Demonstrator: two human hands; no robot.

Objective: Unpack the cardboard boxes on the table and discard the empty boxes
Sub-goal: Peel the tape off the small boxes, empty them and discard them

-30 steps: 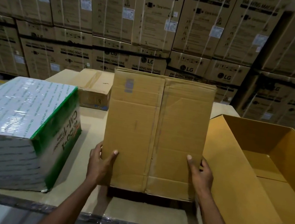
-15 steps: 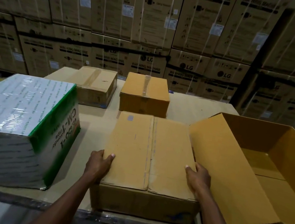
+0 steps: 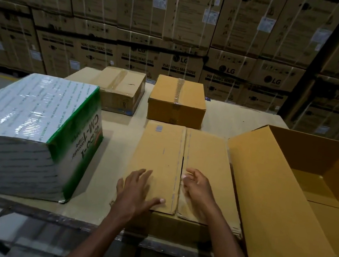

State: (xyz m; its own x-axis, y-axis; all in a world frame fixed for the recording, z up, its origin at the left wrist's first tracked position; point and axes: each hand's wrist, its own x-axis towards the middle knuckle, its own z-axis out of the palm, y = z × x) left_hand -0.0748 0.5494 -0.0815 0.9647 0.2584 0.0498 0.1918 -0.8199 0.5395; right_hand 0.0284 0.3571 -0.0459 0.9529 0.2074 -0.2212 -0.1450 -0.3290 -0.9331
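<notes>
**Both hands on the closed carton at the table's near edge**

I see the closed cardboard box (image 3: 181, 170) lying flat at the near edge of the table (image 3: 120, 147), directly under both hands. My left hand (image 3: 137, 192) rests spread and flat on its left top flap, gripping nothing. My right hand (image 3: 196, 189) sits at the centre seam with fingers curled toward the gap; I cannot tell if they have hold of the flap. An open empty box (image 3: 287, 193) stands just right, a shrink-wrapped green-and-white carton (image 3: 27, 127) left, two taped boxes (image 3: 177, 100) behind.
</notes>
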